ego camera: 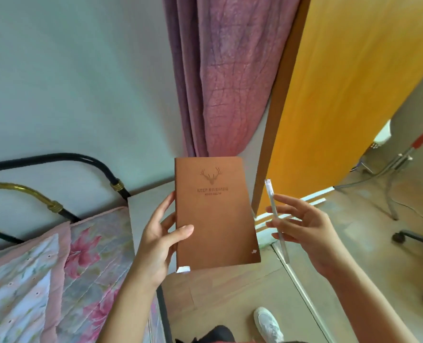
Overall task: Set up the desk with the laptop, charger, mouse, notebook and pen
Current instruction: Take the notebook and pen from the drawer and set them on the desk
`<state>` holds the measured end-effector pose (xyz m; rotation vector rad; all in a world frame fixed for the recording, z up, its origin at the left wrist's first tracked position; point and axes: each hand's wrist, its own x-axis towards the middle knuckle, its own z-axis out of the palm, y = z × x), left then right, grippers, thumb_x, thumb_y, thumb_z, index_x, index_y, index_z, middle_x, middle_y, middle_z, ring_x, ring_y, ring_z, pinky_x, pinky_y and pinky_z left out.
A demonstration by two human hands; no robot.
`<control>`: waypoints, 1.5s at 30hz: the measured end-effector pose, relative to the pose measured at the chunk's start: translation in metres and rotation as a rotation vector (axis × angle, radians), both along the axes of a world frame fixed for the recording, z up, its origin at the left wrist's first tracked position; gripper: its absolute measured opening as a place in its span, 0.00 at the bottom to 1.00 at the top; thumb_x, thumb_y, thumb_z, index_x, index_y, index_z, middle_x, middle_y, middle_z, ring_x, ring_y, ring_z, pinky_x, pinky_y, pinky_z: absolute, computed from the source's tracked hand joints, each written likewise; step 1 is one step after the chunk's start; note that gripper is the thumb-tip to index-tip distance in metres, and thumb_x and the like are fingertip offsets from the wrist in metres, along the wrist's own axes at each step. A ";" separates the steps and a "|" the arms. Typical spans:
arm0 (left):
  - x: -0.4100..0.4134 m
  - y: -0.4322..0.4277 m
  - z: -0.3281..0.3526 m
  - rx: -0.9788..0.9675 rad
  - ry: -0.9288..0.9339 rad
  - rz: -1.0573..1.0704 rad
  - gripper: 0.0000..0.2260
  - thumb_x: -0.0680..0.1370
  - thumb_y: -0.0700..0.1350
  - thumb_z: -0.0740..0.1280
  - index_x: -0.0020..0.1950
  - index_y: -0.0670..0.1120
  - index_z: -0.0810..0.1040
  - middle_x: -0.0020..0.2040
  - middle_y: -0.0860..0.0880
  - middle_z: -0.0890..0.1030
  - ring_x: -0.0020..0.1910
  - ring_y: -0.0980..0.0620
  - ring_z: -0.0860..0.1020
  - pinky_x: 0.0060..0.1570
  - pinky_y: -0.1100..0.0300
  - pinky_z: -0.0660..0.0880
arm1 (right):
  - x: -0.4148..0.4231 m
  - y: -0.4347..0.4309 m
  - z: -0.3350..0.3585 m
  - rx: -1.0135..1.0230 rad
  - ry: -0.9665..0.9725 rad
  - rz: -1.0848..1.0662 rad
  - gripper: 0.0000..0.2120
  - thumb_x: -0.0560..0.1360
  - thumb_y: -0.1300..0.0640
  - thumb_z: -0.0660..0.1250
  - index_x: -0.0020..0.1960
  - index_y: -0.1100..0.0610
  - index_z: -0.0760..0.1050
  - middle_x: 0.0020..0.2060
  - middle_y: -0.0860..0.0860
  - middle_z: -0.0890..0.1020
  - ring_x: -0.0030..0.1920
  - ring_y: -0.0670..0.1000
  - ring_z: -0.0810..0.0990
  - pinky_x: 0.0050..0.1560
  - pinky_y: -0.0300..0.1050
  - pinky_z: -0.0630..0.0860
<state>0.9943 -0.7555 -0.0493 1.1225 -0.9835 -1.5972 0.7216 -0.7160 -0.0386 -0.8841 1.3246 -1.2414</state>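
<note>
Notebook [215, 219] is mid-frame, in the air, cover toward the camera. The left hand [159, 240] pinches its left edge, with the thumb [183, 230] on the cover and the fingers behind. Pen [277, 224] is just to the right of it, near-upright, in the right hand [309, 229]. That hand's fingers are spread and barely curled. I can't tell which digits actually clamp the pen.

Risks:
- The pen grip looks loose. A thin, smooth barrel could slide down and out, probably hitting the floor [230, 293] and rolling off.
- The notebook is held at one edge only, so it could pivot or swing open if the thumb eases off.
- The desk isn't in view and both hands are full, so there's no spare hand for anything else.

Materials:
- Notebook: flat rectangle with a matte tan, leather-like cover and an embossed stag head with lettering. The white tab at the lower corner looks like a page or marker.
- Pen: slim, clear or whitish plastic stick.
- Lower left: soft floral quilt [57, 268] and a bed frame [57, 157] of black and brass tube.
- Top centre: crinkled mauve curtain [225, 82].
- Right: glossy orange door [341, 95].
</note>
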 end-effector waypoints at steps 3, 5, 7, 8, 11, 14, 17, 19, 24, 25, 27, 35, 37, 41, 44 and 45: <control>-0.001 0.000 -0.005 0.027 -0.011 -0.134 0.36 0.65 0.35 0.74 0.69 0.57 0.70 0.60 0.42 0.80 0.58 0.42 0.79 0.58 0.45 0.73 | 0.002 0.035 -0.002 0.007 0.006 -0.128 0.20 0.70 0.71 0.70 0.58 0.54 0.78 0.48 0.54 0.84 0.44 0.58 0.84 0.43 0.49 0.81; -0.010 0.005 -0.009 0.050 -0.017 -0.214 0.37 0.62 0.38 0.77 0.68 0.58 0.71 0.60 0.42 0.80 0.58 0.41 0.79 0.56 0.46 0.76 | 0.000 0.062 -0.003 0.011 0.000 -0.215 0.20 0.70 0.71 0.70 0.58 0.54 0.79 0.48 0.55 0.84 0.43 0.58 0.84 0.44 0.50 0.81; -0.025 0.010 -0.011 0.081 -0.009 -0.293 0.39 0.59 0.40 0.79 0.68 0.58 0.71 0.59 0.42 0.81 0.58 0.41 0.80 0.53 0.48 0.79 | -0.005 0.091 0.000 0.010 -0.010 -0.309 0.20 0.69 0.71 0.70 0.57 0.54 0.79 0.48 0.56 0.84 0.43 0.58 0.84 0.44 0.50 0.81; -0.034 0.014 -0.011 0.087 -0.009 -0.337 0.41 0.57 0.42 0.81 0.68 0.58 0.71 0.59 0.42 0.81 0.57 0.41 0.80 0.52 0.49 0.79 | -0.007 0.106 0.001 0.012 -0.013 -0.355 0.20 0.69 0.71 0.71 0.58 0.54 0.79 0.48 0.56 0.84 0.43 0.58 0.84 0.43 0.50 0.81; -0.068 0.029 -0.009 0.069 -0.018 -0.485 0.41 0.58 0.43 0.81 0.68 0.58 0.71 0.59 0.43 0.81 0.56 0.42 0.80 0.53 0.47 0.79 | -0.018 0.156 0.004 0.014 -0.005 -0.520 0.21 0.68 0.70 0.72 0.59 0.55 0.78 0.48 0.56 0.84 0.43 0.58 0.84 0.41 0.48 0.81; -0.109 0.051 -0.003 0.041 0.006 -0.628 0.32 0.67 0.34 0.70 0.67 0.57 0.71 0.59 0.43 0.81 0.56 0.43 0.80 0.50 0.50 0.80 | -0.029 0.212 0.004 -0.003 -0.013 -0.685 0.21 0.69 0.71 0.71 0.60 0.55 0.77 0.48 0.57 0.84 0.42 0.58 0.84 0.41 0.47 0.81; -0.151 0.086 0.003 0.025 0.044 -0.787 0.32 0.69 0.32 0.67 0.69 0.55 0.71 0.61 0.43 0.80 0.58 0.43 0.79 0.46 0.54 0.80 | -0.043 0.270 0.004 -0.015 -0.005 -0.814 0.21 0.70 0.70 0.70 0.60 0.55 0.77 0.49 0.56 0.84 0.43 0.57 0.84 0.42 0.49 0.81; -0.179 0.116 0.005 0.022 0.051 -0.873 0.32 0.69 0.32 0.66 0.69 0.56 0.71 0.61 0.43 0.80 0.58 0.43 0.79 0.46 0.53 0.80 | -0.052 0.313 0.004 -0.015 0.009 -0.884 0.21 0.70 0.69 0.70 0.60 0.55 0.77 0.49 0.56 0.84 0.43 0.58 0.84 0.43 0.50 0.81; -0.241 0.214 0.003 0.074 0.066 -1.023 0.31 0.70 0.32 0.66 0.69 0.57 0.71 0.60 0.41 0.80 0.58 0.41 0.79 0.50 0.47 0.80 | -0.072 0.431 0.000 -0.031 -0.005 -1.063 0.21 0.71 0.70 0.70 0.61 0.55 0.77 0.49 0.55 0.84 0.43 0.56 0.84 0.41 0.46 0.81; -0.250 0.233 0.002 0.084 0.065 -1.044 0.31 0.70 0.32 0.66 0.69 0.57 0.71 0.59 0.40 0.80 0.57 0.40 0.79 0.51 0.46 0.79 | -0.074 0.450 -0.001 -0.025 -0.008 -1.087 0.21 0.71 0.70 0.70 0.61 0.55 0.77 0.49 0.55 0.84 0.43 0.56 0.84 0.41 0.46 0.81; -0.276 0.284 -0.002 0.102 0.074 -1.094 0.31 0.69 0.32 0.66 0.68 0.56 0.71 0.59 0.39 0.80 0.57 0.40 0.79 0.54 0.42 0.77 | -0.082 0.504 -0.001 -0.021 -0.002 -1.151 0.21 0.71 0.70 0.69 0.61 0.54 0.77 0.49 0.55 0.84 0.43 0.55 0.84 0.40 0.45 0.81; -0.363 0.427 -0.010 0.143 0.078 -1.312 0.37 0.62 0.40 0.79 0.68 0.56 0.73 0.59 0.40 0.80 0.55 0.41 0.80 0.57 0.41 0.75 | -0.113 0.661 -0.001 0.002 0.030 -1.401 0.21 0.71 0.71 0.68 0.60 0.55 0.77 0.49 0.56 0.84 0.43 0.56 0.84 0.39 0.46 0.81; -0.386 0.450 -0.012 0.139 0.060 -1.353 0.33 0.67 0.34 0.73 0.68 0.56 0.71 0.60 0.41 0.80 0.56 0.41 0.79 0.59 0.40 0.73 | -0.125 0.687 -0.002 0.002 0.034 -1.450 0.20 0.72 0.71 0.68 0.60 0.55 0.77 0.49 0.56 0.84 0.43 0.56 0.84 0.39 0.46 0.81; -0.440 0.489 -0.018 0.120 0.039 -1.469 0.35 0.65 0.35 0.75 0.69 0.57 0.71 0.61 0.41 0.80 0.58 0.42 0.79 0.57 0.44 0.75 | -0.158 0.725 -0.010 -0.005 0.021 -1.540 0.21 0.72 0.72 0.67 0.60 0.55 0.77 0.49 0.56 0.84 0.43 0.56 0.84 0.38 0.44 0.80; -0.490 0.515 -0.023 0.115 0.027 -1.537 0.34 0.67 0.34 0.73 0.69 0.57 0.71 0.61 0.41 0.79 0.59 0.42 0.79 0.55 0.48 0.77 | -0.194 0.748 -0.016 -0.008 -0.001 -1.589 0.21 0.72 0.72 0.67 0.60 0.55 0.77 0.50 0.56 0.84 0.43 0.56 0.84 0.38 0.44 0.81; -0.509 0.524 -0.025 0.109 0.029 -1.566 0.34 0.67 0.34 0.72 0.70 0.56 0.70 0.61 0.41 0.79 0.59 0.41 0.78 0.53 0.49 0.78 | -0.208 0.756 -0.017 -0.003 0.006 -1.604 0.20 0.72 0.72 0.67 0.60 0.55 0.77 0.50 0.56 0.83 0.43 0.56 0.84 0.39 0.44 0.81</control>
